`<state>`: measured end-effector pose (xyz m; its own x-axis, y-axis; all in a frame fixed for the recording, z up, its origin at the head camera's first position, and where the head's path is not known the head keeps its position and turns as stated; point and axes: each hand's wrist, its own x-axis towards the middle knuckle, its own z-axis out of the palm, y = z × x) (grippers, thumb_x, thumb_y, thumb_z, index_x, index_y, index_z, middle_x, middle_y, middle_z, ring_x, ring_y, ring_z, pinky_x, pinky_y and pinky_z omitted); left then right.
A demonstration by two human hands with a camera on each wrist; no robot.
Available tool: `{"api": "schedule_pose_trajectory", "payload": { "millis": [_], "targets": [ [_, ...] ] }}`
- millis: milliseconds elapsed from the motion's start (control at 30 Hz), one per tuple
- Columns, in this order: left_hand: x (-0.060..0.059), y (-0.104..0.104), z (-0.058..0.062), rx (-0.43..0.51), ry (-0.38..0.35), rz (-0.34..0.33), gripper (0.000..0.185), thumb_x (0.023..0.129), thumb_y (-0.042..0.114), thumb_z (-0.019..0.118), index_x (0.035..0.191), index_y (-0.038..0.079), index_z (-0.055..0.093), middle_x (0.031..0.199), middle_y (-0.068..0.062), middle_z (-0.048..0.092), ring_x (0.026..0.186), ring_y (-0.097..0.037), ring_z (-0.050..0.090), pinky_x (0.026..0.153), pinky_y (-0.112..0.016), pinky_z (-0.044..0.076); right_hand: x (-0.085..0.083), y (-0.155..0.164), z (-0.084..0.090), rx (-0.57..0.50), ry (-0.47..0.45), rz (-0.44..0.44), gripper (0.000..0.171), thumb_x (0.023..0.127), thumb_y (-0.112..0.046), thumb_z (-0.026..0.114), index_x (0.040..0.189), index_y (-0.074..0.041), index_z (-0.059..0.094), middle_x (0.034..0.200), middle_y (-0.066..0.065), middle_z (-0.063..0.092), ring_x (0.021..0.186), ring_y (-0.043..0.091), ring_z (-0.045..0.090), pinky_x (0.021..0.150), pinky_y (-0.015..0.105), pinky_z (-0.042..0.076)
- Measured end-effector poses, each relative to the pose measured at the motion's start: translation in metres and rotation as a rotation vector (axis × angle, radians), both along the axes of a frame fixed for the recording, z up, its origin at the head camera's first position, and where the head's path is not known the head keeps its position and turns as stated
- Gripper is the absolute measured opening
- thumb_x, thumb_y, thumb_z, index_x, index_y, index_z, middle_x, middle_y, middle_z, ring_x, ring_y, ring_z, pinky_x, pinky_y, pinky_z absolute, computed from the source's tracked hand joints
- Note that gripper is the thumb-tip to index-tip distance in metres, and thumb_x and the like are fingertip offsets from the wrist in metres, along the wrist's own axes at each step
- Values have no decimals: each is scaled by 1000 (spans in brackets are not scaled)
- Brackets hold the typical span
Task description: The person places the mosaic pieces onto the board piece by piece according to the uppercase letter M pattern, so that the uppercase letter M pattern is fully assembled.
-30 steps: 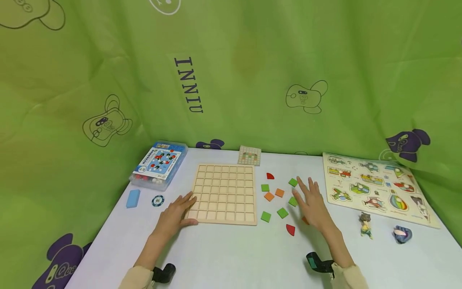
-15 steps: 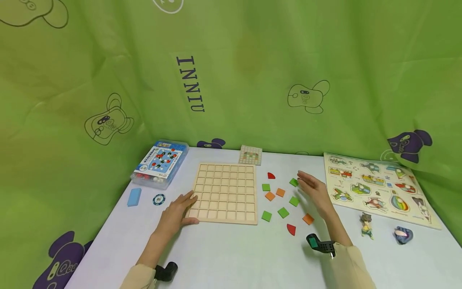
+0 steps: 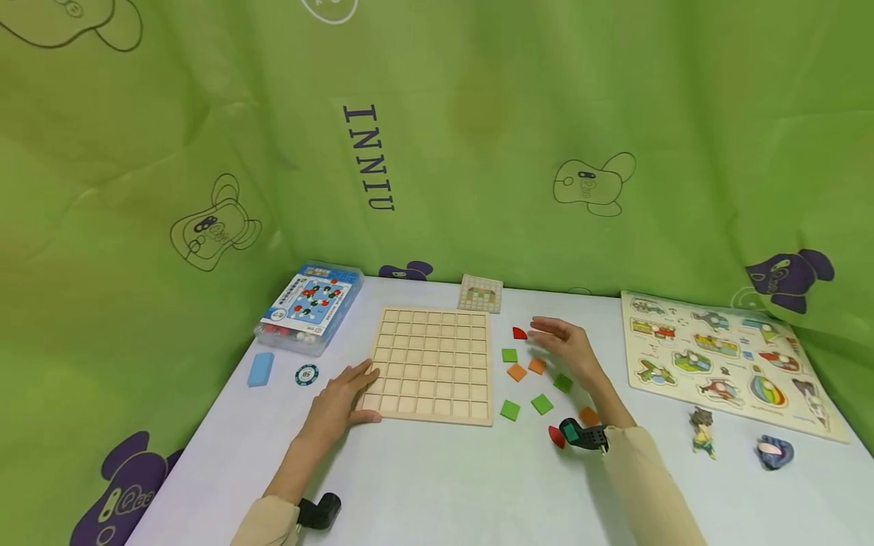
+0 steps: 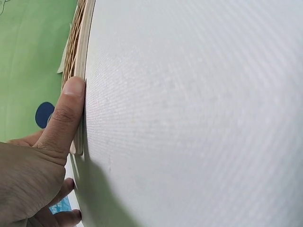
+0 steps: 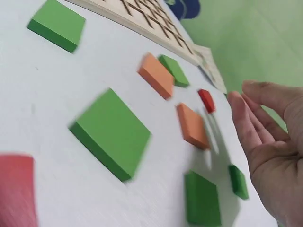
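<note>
Resting at the near left corner of the wooden grid board (image 3: 432,362), your left hand (image 3: 339,403) lies with its fingers fairly straight, the thumb (image 4: 66,111) pressed against the board's edge; it grips nothing. The board lies flat on the white worktop (image 3: 444,485), its cells unfilled.

Your right hand (image 3: 565,350) hovers above the loose tiles to the right of the board, fingers straight and relaxed, palm turned toward the board, holding nothing. Just beside its fingertips lies the small red quarter-round tile (image 3: 520,333). Near the hand you have an orange square (image 3: 536,365), a second orange square (image 3: 517,371) and a green square (image 3: 509,355); a further green square (image 3: 563,382) lies by the wrist. Closer to you are two more green squares (image 3: 542,403) and a red piece (image 3: 554,435) partly hidden by the wrist camera.

Farther off, a pattern card (image 3: 481,293) lies at the board's far edge, a clear plastic box (image 3: 309,307) to its left, and a picture puzzle (image 3: 724,362) well to the right
</note>
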<state>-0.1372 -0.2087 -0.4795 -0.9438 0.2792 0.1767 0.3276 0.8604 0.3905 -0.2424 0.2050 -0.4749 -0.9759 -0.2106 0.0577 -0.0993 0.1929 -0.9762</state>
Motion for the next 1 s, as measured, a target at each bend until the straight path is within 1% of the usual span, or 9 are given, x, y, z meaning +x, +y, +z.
{"api": "schedule_pose_trajectory", "payload": {
  "millis": [133, 200, 267, 433, 567, 667, 867, 900, 1000],
  "targets": [
    [1, 0, 1, 2, 1, 9, 78, 65, 39, 79, 131, 3, 58, 145, -15, 45, 127, -45, 43, 84, -72, 41, -4, -14, -3, 42, -9, 52, 44, 93, -9, 64, 131, 7, 52, 128, 26, 57, 115, 33, 59, 85, 19, 51],
    [1, 1, 2, 10, -3, 8, 77, 66, 39, 79, 131, 3, 58, 145, -15, 45, 128, -45, 43, 86, -72, 41, -6, -18, -3, 33, -12, 72, 43, 93, -7, 63, 131, 8, 51, 128, 27, 56, 117, 38, 56, 86, 23, 52],
    [1, 1, 2, 24, -12, 9, 77, 67, 39, 79, 132, 3, 57, 146, -14, 44, 129, -45, 42, 87, -72, 40, -8, -19, -3, 47, -8, 65, 42, 93, -5, 62, 131, 9, 51, 129, 27, 55, 117, 40, 55, 86, 25, 53],
    [1, 2, 1, 34, -13, 13, 78, 67, 39, 79, 132, 3, 57, 146, -14, 44, 129, -45, 42, 87, -72, 40, -14, -17, -1, 133, 8, -11, 41, 94, -2, 60, 132, 8, 50, 132, 28, 52, 117, 41, 55, 85, 24, 53],
    [0, 2, -1, 39, -5, 8, 78, 66, 39, 79, 132, 3, 57, 146, -14, 44, 128, -46, 42, 87, -72, 39, -16, -18, 6, 107, 5, -54, 42, 93, -2, 60, 132, 9, 49, 132, 30, 51, 114, 43, 56, 86, 31, 54],
    [-1, 3, -1, 40, -15, 8, 79, 66, 39, 79, 133, 4, 57, 147, -13, 43, 130, -45, 41, 88, -73, 38, -14, -20, 11, 92, -14, -54, 43, 93, -1, 60, 133, 9, 48, 128, 31, 53, 111, 43, 58, 85, 36, 55],
    [-1, 0, -2, 34, -25, 18, 79, 67, 41, 78, 134, 5, 56, 148, -12, 41, 131, -45, 39, 85, -74, 39, -17, -17, 6, 204, -9, -38, 43, 93, -3, 60, 132, 9, 48, 127, 29, 55, 112, 42, 58, 81, 27, 55],
    [0, 0, -2, 33, -22, 16, 79, 67, 41, 78, 134, 5, 56, 148, -12, 42, 131, -45, 39, 86, -74, 39, -19, -17, 5, 209, 0, -42, 43, 93, -1, 60, 132, 10, 48, 127, 30, 54, 113, 43, 57, 83, 27, 55],
    [1, 1, -3, 43, -11, 12, 78, 67, 39, 79, 133, 4, 56, 148, -13, 42, 131, -45, 39, 88, -74, 37, -25, -17, 3, 222, 14, -42, 43, 93, 1, 59, 133, 11, 46, 129, 31, 52, 116, 43, 55, 91, 37, 52]
  ]
}}
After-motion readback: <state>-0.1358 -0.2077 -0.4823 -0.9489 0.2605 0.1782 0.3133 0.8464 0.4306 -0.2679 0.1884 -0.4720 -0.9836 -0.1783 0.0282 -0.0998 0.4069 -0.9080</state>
